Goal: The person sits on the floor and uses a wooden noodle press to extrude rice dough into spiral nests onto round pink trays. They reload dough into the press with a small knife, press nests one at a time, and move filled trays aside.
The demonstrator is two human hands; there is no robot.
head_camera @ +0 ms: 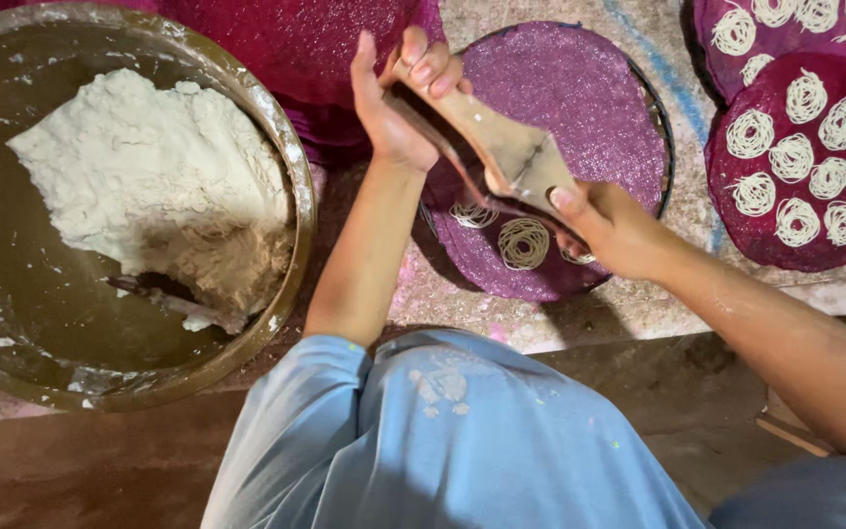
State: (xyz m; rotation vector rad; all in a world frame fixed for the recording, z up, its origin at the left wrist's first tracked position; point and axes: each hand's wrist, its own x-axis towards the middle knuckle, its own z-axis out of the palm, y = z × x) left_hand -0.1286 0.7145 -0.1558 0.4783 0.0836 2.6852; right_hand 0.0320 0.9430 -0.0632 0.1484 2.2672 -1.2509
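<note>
I hold a wooden noodle press (pixel 501 147) with both hands over a round purple woven tray (pixel 580 98). My left hand (pixel 399 98) grips the press's far handle. My right hand (pixel 609 223) grips its near handle. Under the press, thin white noodle coils (pixel 523 243) lie on the near part of the purple tray, up to three of them visible. A strand seems to hang from the press toward the coils.
A large metal bowl (pixel 291 167) with a lump of white dough (pixel 149 176) sits at the left. Dark red trays (pixel 736 196) at the right carry several noodle coils. More red trays (pixel 296 39) lie at the top. My knee in light blue cloth (pixel 443 441) fills the bottom.
</note>
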